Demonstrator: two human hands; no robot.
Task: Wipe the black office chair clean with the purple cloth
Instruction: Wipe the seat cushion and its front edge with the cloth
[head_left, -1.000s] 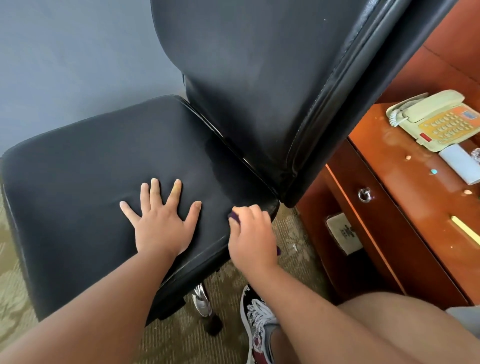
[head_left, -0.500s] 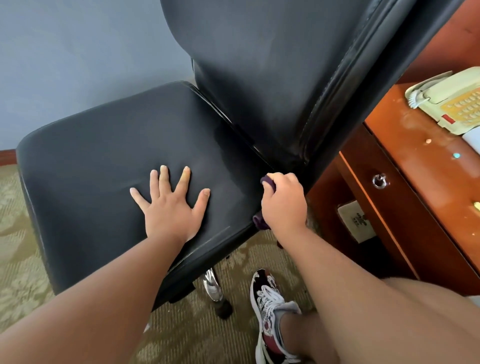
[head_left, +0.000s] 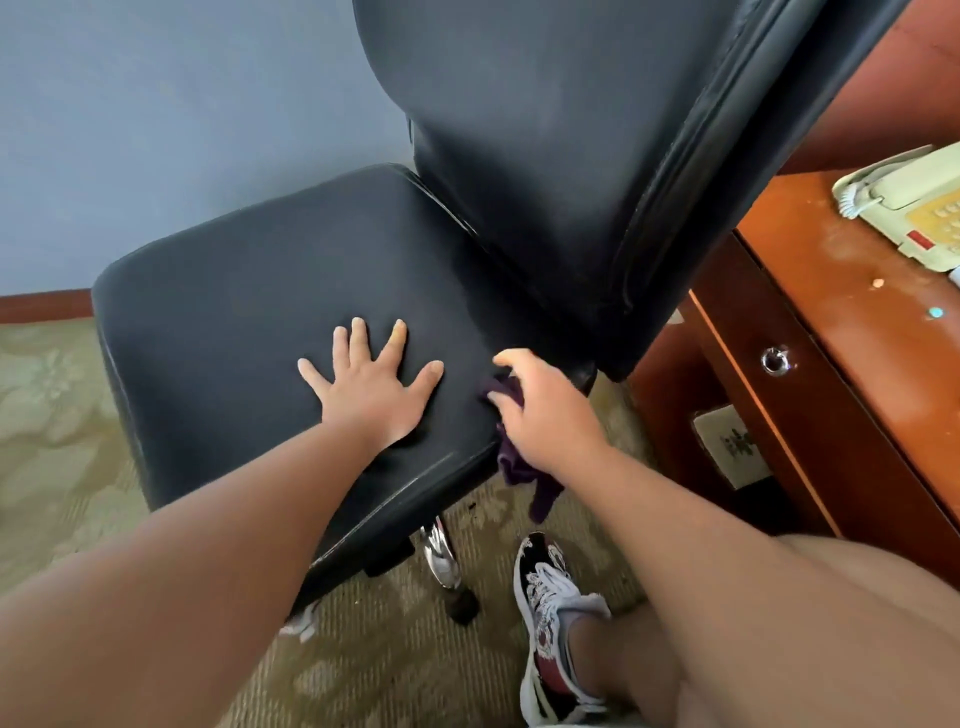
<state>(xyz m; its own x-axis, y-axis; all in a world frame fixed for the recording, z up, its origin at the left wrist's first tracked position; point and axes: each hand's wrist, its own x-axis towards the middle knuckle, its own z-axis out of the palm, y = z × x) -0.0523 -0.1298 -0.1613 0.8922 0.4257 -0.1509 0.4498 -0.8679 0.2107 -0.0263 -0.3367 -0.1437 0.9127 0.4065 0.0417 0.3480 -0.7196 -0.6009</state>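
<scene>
The black office chair fills the middle of the view, its tall backrest rising at the upper right. My left hand lies flat with spread fingers on the seat cushion. My right hand grips the purple cloth at the seat's near right corner, close under the backrest. Part of the cloth hangs down below the seat edge; the rest is hidden under my fingers.
A wooden desk with a drawer knob stands close on the right, carrying a cream telephone. My shoe is on the patterned carpet by the chair's chrome leg. A grey-blue wall is behind.
My right hand with the cloth slid from the seat's front right edge up to the backrest joint, then back a little onto the seat corner. The left hand stayed pressed flat.
</scene>
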